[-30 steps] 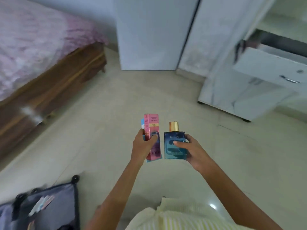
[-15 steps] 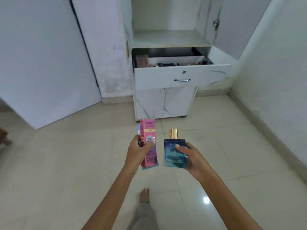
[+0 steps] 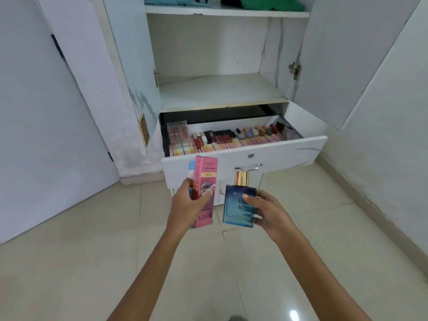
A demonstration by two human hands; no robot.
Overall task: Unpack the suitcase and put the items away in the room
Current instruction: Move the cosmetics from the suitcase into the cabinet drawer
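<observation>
My left hand (image 3: 185, 206) grips a tall pink cosmetics box (image 3: 205, 179), held upside down, with a light blue box (image 3: 191, 170) behind it. My right hand (image 3: 269, 214) holds a square blue perfume bottle (image 3: 238, 207) with a gold cap. Both hands are in front of the open white drawer (image 3: 278, 151) of the wardrobe, just below its front panel. Inside the drawer stand rows of lipsticks and small bottles (image 3: 231, 135) on a checked liner. The suitcase is out of view.
The wardrobe stands open, its right door (image 3: 347, 54) swung outward. A bare shelf (image 3: 220, 89) lies above the drawer and folded green clothes (image 3: 266, 3) lie on the top shelf. A white door (image 3: 34, 123) is on the left, pale floor tiles below.
The view has moved closer to the wardrobe and drawer, turned away from the bed and suitcase. Both hands keep the same hold on their items.
</observation>
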